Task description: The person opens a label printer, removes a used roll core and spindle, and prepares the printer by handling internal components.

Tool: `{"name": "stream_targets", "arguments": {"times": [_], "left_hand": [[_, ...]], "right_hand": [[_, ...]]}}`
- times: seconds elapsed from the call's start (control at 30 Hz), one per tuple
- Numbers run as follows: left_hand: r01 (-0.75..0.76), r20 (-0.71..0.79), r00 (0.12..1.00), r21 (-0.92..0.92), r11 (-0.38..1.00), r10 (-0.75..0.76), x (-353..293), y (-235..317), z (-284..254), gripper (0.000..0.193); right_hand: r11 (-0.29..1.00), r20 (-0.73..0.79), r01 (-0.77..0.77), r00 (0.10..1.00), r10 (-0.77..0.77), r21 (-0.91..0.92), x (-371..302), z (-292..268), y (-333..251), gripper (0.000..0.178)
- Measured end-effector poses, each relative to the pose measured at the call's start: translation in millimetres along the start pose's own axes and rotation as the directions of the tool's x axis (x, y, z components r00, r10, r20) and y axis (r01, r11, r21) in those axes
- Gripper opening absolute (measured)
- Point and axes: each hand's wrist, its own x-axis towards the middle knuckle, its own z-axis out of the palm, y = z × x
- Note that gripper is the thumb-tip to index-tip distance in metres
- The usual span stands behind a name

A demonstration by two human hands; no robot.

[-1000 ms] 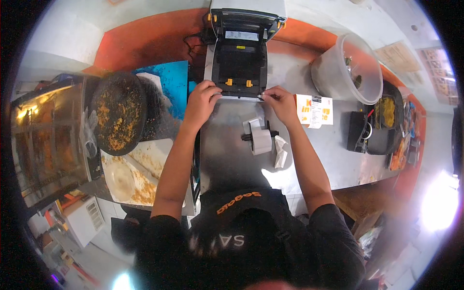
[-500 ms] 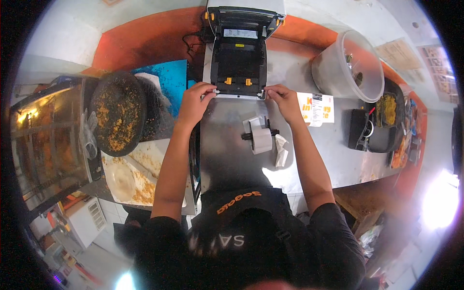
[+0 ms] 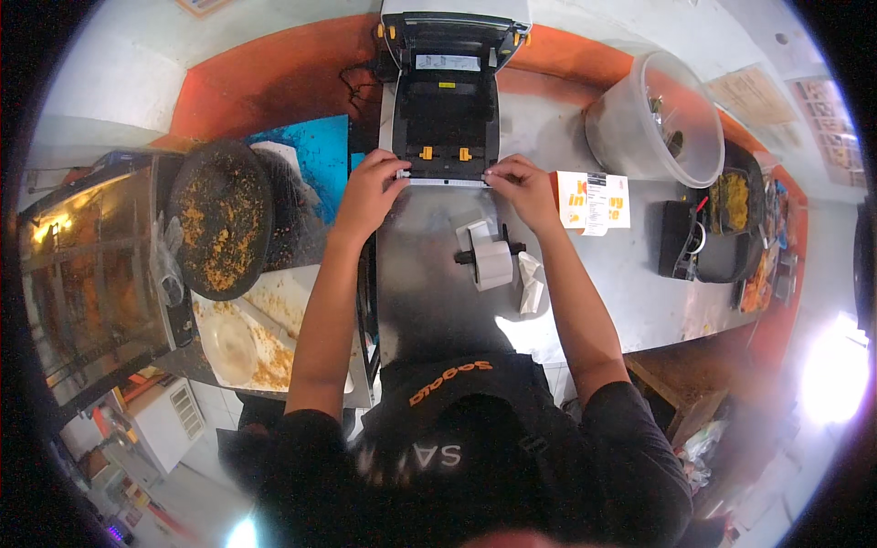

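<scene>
A label printer (image 3: pixel 446 119) stands at the back of the metal table with its lid raised, showing a black inside and two yellow holders. My left hand (image 3: pixel 372 190) pinches the left end of the printer's front edge, thumb and fingers together. At the opposite end, my right hand (image 3: pixel 524 190) grips that edge the same way, fingers bent. Between the fingertips runs a pale strip along the front edge. Nearer me on the table lies a white label roll (image 3: pixel 494 264) on a black spindle, with a crumpled white paper (image 3: pixel 530 283) beside it.
To the right stand a white and orange box (image 3: pixel 594 203), a large see-through tub (image 3: pixel 653 119) and a black caddy (image 3: pixel 678 242). On the left are a dark crumb-covered round tray (image 3: pixel 221 219), a blue board (image 3: pixel 320 160) and a glass-fronted cabinet (image 3: pixel 91 274).
My right hand has slid slightly left along the printer's front edge. The left hand keeps its hold in nearly the same place. The whole view has shifted slightly.
</scene>
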Motion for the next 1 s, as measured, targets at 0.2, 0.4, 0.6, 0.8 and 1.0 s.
{"name": "stream_targets", "arguments": {"times": [0.2,0.4,0.6,0.8,1.0], "left_hand": [[-0.13,-0.058,0.989,0.106,0.986,0.137,-0.9,-7.4,0.0,0.021],[0.023,-0.225,0.97,-0.278,0.96,-0.088,-14.5,6.2,8.4,0.04],[-0.07,-0.316,0.948,-0.304,0.95,-0.031,-23.9,10.5,17.6,0.038],[-0.061,-0.322,0.947,-0.196,0.979,-0.005,-38.6,12.1,22.0,0.031],[-0.042,-0.333,0.943,-0.088,0.995,0.01,-48.9,23.3,31.4,0.018]], "right_hand": [[1.0,-0.022,0.014,1.0,-0.013,0.026,3.7,1.6,-12.9,0.015],[0.965,-0.064,-0.18,0.979,0.195,0.194,-13.2,4.8,-25.8,0.016],[0.891,-0.094,-0.208,0.959,0.266,0.404,-32.7,9.0,-21.4,0.015],[0.876,-0.113,-0.188,0.958,0.263,0.445,-50.5,12.5,-22.9,0.019],[0.855,-0.199,-0.118,0.948,0.248,0.504,-61.2,22.4,-7.9,0.014]]}}
